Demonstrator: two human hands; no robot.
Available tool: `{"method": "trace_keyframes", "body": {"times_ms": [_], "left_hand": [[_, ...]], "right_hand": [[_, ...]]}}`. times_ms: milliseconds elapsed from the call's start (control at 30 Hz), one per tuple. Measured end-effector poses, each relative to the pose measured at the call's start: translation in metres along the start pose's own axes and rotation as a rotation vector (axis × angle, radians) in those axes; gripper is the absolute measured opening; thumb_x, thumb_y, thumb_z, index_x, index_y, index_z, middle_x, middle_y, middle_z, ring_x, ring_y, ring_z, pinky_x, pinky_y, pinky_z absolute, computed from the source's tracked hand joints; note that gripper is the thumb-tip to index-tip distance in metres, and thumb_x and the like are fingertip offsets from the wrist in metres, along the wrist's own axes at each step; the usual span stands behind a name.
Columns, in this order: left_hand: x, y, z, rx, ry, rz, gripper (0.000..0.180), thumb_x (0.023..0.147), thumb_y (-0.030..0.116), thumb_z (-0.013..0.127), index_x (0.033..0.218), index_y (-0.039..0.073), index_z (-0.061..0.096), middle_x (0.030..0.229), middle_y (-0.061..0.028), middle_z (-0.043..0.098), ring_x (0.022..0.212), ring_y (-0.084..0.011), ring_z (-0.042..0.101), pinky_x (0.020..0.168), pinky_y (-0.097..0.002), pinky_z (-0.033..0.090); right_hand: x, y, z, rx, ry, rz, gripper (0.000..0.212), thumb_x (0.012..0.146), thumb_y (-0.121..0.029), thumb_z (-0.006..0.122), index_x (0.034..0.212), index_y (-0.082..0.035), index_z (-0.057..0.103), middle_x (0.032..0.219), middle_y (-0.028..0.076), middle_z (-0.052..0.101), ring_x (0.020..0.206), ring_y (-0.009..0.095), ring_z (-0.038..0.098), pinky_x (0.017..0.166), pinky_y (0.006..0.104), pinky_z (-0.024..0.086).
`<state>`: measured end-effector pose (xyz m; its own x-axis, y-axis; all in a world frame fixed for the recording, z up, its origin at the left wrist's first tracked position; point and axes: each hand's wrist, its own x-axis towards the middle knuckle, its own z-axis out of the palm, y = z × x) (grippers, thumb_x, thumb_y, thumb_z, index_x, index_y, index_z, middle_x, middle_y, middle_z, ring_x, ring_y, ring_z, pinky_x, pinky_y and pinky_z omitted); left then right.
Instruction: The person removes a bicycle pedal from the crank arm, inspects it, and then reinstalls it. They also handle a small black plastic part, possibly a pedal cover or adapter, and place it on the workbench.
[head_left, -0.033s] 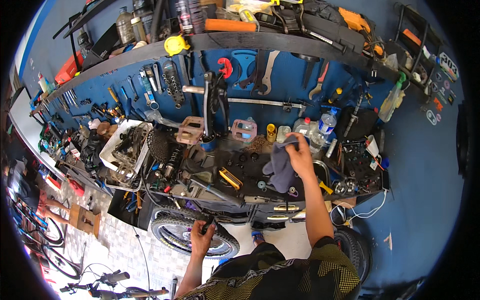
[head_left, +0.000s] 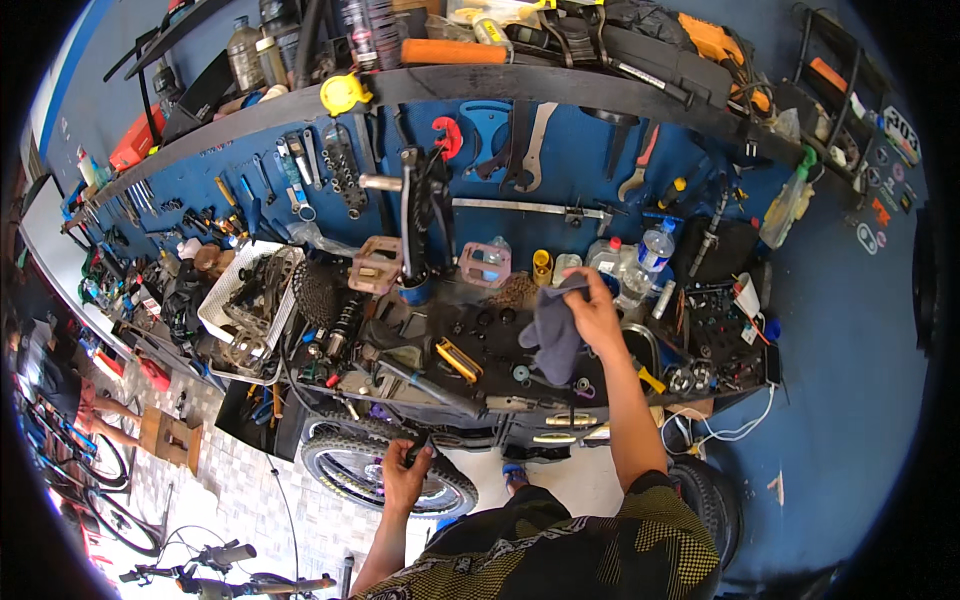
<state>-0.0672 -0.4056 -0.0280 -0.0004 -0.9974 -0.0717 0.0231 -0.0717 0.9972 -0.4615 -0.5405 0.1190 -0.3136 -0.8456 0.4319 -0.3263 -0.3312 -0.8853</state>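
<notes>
My right hand [head_left: 597, 312] pinches a grey-purple cloth [head_left: 556, 335] above the right half of the workbench [head_left: 478, 345]. The cloth hangs down from my fingers over small loose parts. Lower and to the left, my left hand [head_left: 404, 476] is closed around a small black part [head_left: 420, 448]; its kind is hard to make out. That hand is in front of a bicycle wheel [head_left: 340, 468] with a knobby tyre, below the bench's front edge. On the bench between the hands lie a yellow-handled tool [head_left: 459, 360] and a long dark bar [head_left: 432, 388].
A white basket [head_left: 222, 297] of metal parts stands on the left. Bottles [head_left: 655, 250] and a pink pedal [head_left: 486, 264] sit at the back. Tools hang on the blue wall below a loaded shelf [head_left: 560, 82]. Handlebars [head_left: 235, 580] show at lower left; a person [head_left: 65, 395] is farther left.
The cloth in my right hand has shifted slightly left and its hanging folds have changed shape. My left hand keeps its hold, nearly still.
</notes>
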Motion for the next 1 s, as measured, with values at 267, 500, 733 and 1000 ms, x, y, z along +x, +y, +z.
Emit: {"method": "trace_keyframes", "body": {"times_ms": [267,500,733,1000], "left_hand": [[0.037,0.027,0.093,0.108,0.058,0.018,0.023,0.098,0.011,0.077,0.105,0.005,0.056,0.083,0.0022,0.061,0.075,-0.0053,0.054,0.067,-0.0235,0.042],[0.023,0.024,0.103,0.234,0.265,0.01,0.028,0.095,0.015,0.082,0.105,0.003,0.058,0.088,0.0001,0.059,0.078,-0.0084,0.053,0.069,-0.026,0.044],[0.028,0.039,0.096,0.173,0.366,-0.049,0.019,0.1,0.008,0.075,0.103,0.004,0.057,0.083,0.0031,0.059,0.073,-0.0043,0.048,0.064,-0.0234,0.038],[0.034,0.04,0.108,0.172,0.436,-0.083,0.021,0.1,0.011,0.077,0.103,0.006,0.057,0.082,0.0045,0.058,0.072,-0.0037,0.047,0.063,-0.0233,0.037]], "right_hand": [[0.104,0.035,0.008,-0.251,0.036,-0.177,0.027,0.09,0.001,0.061,0.114,-0.008,0.07,0.105,0.017,0.064,0.097,0.035,0.067,0.082,0.0392,0.052],[0.146,0.08,0.0,-0.294,0.075,-0.361,0.033,0.083,0.006,0.059,0.111,-0.006,0.072,0.108,0.017,0.067,0.108,0.038,0.066,0.095,0.0423,0.052],[0.171,0.107,-0.019,-0.633,-0.076,-0.272,0.027,0.092,-0.008,0.062,0.116,-0.014,0.074,0.107,0.017,0.074,0.093,0.039,0.07,0.082,0.0455,0.055],[0.179,0.118,-0.008,-0.248,-0.094,-0.036,0.027,0.093,-0.007,0.065,0.116,-0.014,0.076,0.113,0.015,0.075,0.108,0.036,0.07,0.087,0.0418,0.056]]}}
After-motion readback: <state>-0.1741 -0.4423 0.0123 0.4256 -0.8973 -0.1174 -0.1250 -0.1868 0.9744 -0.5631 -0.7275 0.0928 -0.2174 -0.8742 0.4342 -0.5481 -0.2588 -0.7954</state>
